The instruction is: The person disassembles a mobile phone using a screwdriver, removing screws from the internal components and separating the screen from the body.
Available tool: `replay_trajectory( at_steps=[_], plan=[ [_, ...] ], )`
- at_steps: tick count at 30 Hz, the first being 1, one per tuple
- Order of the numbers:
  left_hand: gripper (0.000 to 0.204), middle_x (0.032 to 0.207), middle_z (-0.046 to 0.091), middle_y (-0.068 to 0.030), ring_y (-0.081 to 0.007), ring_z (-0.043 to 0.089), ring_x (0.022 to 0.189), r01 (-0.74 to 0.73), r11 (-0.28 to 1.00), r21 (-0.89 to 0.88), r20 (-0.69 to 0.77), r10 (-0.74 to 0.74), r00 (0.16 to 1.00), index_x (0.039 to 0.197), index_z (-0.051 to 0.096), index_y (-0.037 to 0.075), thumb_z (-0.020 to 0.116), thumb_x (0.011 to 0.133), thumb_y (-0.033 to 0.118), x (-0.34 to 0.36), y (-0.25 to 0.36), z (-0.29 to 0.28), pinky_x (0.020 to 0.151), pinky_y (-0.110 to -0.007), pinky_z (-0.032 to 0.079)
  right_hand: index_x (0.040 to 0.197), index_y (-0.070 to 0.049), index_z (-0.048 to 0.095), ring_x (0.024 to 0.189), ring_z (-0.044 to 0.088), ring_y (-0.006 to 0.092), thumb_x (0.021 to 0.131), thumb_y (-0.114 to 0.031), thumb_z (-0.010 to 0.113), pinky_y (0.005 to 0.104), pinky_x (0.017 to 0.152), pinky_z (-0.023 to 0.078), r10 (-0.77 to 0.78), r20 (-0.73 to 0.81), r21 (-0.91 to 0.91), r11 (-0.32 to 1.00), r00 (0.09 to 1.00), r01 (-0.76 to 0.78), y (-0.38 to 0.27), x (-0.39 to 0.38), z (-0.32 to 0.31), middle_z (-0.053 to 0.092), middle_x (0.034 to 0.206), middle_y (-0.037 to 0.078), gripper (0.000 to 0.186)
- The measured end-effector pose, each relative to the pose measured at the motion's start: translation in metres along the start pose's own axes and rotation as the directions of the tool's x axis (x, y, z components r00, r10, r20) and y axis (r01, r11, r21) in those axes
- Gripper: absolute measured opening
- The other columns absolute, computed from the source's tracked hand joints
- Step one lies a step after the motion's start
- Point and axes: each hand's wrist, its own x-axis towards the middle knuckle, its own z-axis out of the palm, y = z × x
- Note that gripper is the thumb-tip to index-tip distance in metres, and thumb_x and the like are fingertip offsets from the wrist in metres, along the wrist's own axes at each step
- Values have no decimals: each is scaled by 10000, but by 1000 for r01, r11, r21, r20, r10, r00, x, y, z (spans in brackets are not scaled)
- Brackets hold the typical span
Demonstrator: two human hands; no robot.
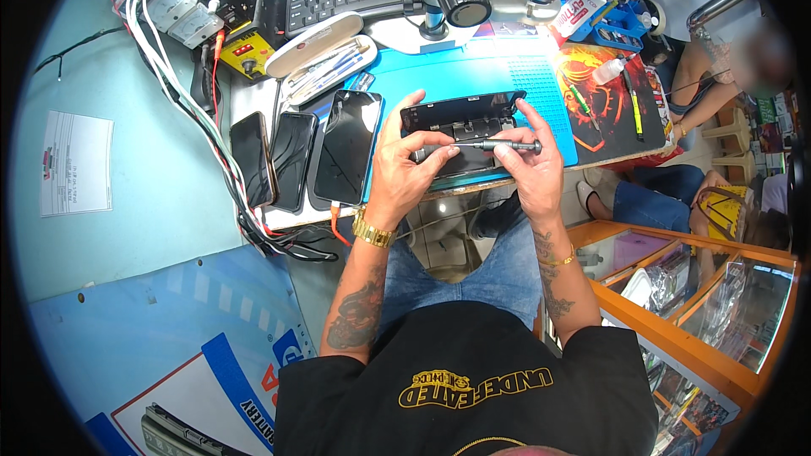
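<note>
An opened phone (467,128) is between my hands at the near edge of the blue mat (507,76), its dark screen part raised along the far side and inner parts showing. My right hand (537,171) holds the handle of a grey screwdriver (511,145), with a finger reaching up by the phone's right corner. The screwdriver lies nearly level, its tip to the left. At that tip the thumb and a finger of my left hand (400,171) pinch together; another finger reaches along the phone's left edge. Whether a small part sits in the pinch is too small to tell.
Three dark phones (347,148) lie left of the mat, near an open case of tools (329,63). A power supply (247,57), cables and a keyboard (346,0) stand behind. At right are tweezers (583,101), a small bottle (608,72), a glass cabinet (676,279) and other people.
</note>
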Motion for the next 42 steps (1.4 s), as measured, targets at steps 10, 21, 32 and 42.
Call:
replay_trajectory(
  at_steps=[10,21,32,42],
  plan=[
    [238,1514,545,-170,-327,535,1380,1,1000,-3,-3,-1,1000,968,835,116,904,747,169,0,0,0,1118,-424,427,1558,19,372,961,660,129,938,54,696,271,889,550,2,4,-6,1000,1000,-2,0,0,0,694,1054,110,701],
    [197,1497,559,-176,-311,565,1348,-22,999,29,-7,22,1000,953,838,108,887,764,139,0,-2,0,1093,-402,452,1565,8,366,959,647,123,929,70,692,266,877,551,-12,11,2,1000,1000,12,1,-1,0,687,1070,113,718],
    [196,1499,562,-164,-308,561,1354,-13,999,47,-7,14,1000,954,840,112,884,766,142,0,0,0,1096,-401,447,1564,4,371,954,646,119,930,64,696,264,878,543,-20,11,-5,1000,1000,20,3,0,0,694,1069,109,716],
    [192,1493,564,-164,-306,554,1358,-11,999,42,-4,11,1000,947,839,109,886,761,132,-1,-1,0,1102,-403,440,1565,14,362,946,644,115,934,69,690,257,866,538,-5,8,-3,1000,1000,5,2,0,-1,694,1067,105,713]
  ],
)
